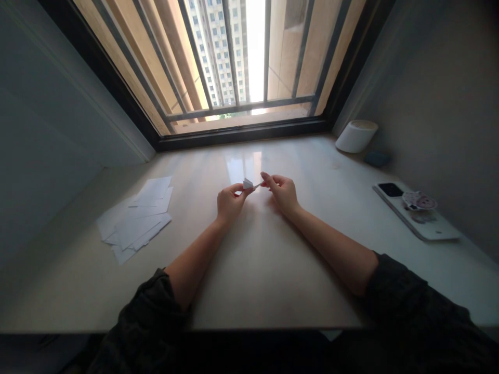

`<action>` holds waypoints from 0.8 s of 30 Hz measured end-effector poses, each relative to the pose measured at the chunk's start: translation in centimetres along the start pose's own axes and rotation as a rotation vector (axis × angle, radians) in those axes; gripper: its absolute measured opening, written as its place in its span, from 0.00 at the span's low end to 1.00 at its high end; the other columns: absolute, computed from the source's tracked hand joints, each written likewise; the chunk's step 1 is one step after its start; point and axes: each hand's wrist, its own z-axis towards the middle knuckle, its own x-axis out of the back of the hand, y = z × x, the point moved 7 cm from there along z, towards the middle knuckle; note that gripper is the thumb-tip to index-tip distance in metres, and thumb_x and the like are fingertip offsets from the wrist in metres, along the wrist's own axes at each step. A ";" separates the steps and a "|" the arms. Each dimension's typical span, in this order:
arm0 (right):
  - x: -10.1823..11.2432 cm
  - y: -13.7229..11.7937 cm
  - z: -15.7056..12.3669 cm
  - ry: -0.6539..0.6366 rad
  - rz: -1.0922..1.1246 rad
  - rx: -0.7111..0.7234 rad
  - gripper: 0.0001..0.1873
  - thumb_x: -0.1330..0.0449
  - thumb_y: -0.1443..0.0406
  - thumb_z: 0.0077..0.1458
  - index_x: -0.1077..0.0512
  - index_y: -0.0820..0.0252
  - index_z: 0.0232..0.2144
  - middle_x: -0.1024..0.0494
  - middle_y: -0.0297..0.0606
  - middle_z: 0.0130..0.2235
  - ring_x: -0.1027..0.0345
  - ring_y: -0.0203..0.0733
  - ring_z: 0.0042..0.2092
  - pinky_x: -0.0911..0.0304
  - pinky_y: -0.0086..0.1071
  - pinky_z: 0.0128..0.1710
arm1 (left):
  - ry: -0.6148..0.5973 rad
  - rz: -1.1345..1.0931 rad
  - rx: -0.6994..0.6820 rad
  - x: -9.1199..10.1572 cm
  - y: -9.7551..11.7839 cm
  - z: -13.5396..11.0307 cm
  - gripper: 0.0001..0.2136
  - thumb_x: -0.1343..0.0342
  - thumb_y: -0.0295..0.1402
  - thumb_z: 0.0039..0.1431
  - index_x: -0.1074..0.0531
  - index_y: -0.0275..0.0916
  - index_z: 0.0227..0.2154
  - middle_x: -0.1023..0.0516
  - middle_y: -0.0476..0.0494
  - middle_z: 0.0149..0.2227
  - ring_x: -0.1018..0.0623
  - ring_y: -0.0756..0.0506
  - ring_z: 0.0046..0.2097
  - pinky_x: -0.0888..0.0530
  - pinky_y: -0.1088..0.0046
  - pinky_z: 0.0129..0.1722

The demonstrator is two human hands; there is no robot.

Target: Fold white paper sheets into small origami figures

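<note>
Folded paper (247, 184), small and white, sits at the centre of the frame, just above a pale tabletop (265, 275). The left hand (230, 202) pinches it between thumb and fingers; the right hand (284, 194) closes its fingertips at the paper's thin right end. Loose sheets (142, 221) overlap at centre left; a phone (442, 227) lies at centre right.

- The counter (253, 280) is seen smooth, glossy.
- The folded piece (248, 184) above the counter is made of matt paper.
- Matt paper sheets (136, 223) are laid at the counter's left.
- The sleeves (150, 304) are made of cloth.
</note>
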 end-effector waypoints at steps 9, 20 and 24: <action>-0.4 0.2 -0.1 -0.036 0.039 -0.008 0.25 0.41 0.43 0.51 0.23 0.57 0.22 0.21 0.37 0.27 0.29 0.43 0.35 0.37 0.34 0.36 | -0.019 0.012 0.012 0.1 0.0 0.0 0.15 0.41 0.47 0.54 0.19 0.42 0.34 0.17 0.46 0.33 0.22 0.45 0.32 0.31 0.72 0.32; -1.1 0.2 0.0 -0.121 0.109 -0.023 0.23 0.39 0.46 0.50 0.23 0.58 0.22 0.24 0.36 0.25 0.33 0.40 0.32 0.39 0.33 0.35 | -0.015 -0.046 0.015 0.1 0.1 -0.1 0.14 0.41 0.47 0.54 0.19 0.43 0.35 0.17 0.47 0.35 0.21 0.45 0.36 0.30 0.72 0.33; -1.6 0.4 -0.1 -0.165 0.197 -0.063 0.22 0.38 0.46 0.49 0.24 0.59 0.22 0.24 0.36 0.25 0.34 0.38 0.31 0.38 0.32 0.33 | -0.035 -0.117 0.020 -0.1 -0.2 0.1 0.16 0.40 0.47 0.54 0.19 0.41 0.35 0.17 0.45 0.36 0.21 0.43 0.38 0.29 0.72 0.34</action>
